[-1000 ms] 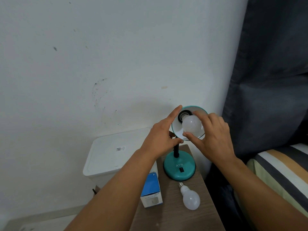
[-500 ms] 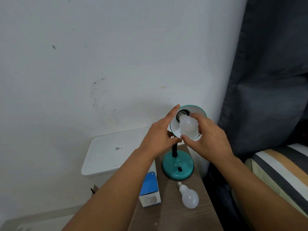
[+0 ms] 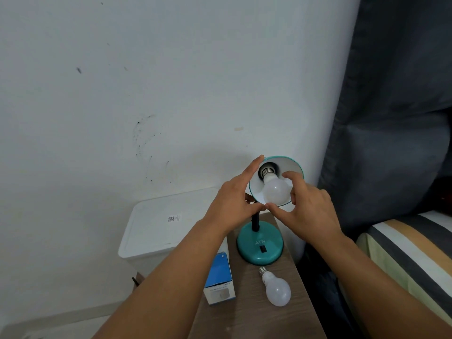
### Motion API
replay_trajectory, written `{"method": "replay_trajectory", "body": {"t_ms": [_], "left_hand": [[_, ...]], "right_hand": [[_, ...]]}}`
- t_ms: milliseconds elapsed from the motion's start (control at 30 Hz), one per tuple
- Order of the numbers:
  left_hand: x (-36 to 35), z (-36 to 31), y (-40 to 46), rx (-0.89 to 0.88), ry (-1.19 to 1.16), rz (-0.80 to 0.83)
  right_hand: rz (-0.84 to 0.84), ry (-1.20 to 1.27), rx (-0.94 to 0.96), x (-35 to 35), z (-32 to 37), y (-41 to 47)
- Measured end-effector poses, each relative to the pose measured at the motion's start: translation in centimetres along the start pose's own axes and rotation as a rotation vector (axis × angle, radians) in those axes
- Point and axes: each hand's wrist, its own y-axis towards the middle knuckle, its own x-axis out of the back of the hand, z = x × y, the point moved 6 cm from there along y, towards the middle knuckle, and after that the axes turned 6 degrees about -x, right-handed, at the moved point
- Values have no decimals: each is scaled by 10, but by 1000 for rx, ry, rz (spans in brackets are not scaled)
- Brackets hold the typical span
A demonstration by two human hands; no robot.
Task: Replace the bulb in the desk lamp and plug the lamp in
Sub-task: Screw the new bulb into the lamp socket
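A teal desk lamp stands on its round base (image 3: pixel 260 243), its shade (image 3: pixel 294 165) tipped up toward me. A white bulb (image 3: pixel 275 192) sits at the socket, with its metal thread partly showing. My left hand (image 3: pixel 232 201) grips the shade's left rim, index finger stretched along the edge and thumb under it. My right hand (image 3: pixel 310 209) curls round the bulb, index finger over its right side and thumb at its lower edge. A second white bulb (image 3: pixel 277 289) lies loose on the wooden table (image 3: pixel 256 319) in front of the base.
A blue and white bulb box (image 3: pixel 219 282) lies at the table's left edge. A white lidded bin (image 3: pixel 168 223) stands to the left against the wall. A dark curtain (image 3: pixel 391 118) hangs on the right above a striped bed (image 3: pixel 415 253).
My right hand has shifted round the bulb, fingers moving off its front to its right side, so more of the bulb and its thread show. My left hand stays on the shade.
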Motion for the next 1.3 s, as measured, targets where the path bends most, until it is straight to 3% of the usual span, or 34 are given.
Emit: {"method": "replay_trajectory", "body": {"t_ms": [200, 400, 667, 833, 1033, 1200, 1300], "left_hand": [[-1, -1, 0, -7, 15, 0], [-1, 0, 0, 9, 11, 6], [-2, 1, 0, 0, -10, -1], [-1, 0, 1, 11, 10, 1], [-2, 2, 0, 14, -7, 5], [-1, 1, 0, 15, 14, 2], [-1, -1, 0, 5, 20, 2]], "right_hand": [[10, 8, 44, 0, 1, -2], [-10, -53, -90, 0, -8, 1], [-1, -15, 41, -2, -4, -8], [-9, -65, -110, 0, -8, 0], [-25, -73, 15, -2, -3, -5], [-4, -107, -127, -1, -9, 0], [-9, -87, -55, -1, -6, -3]]}}
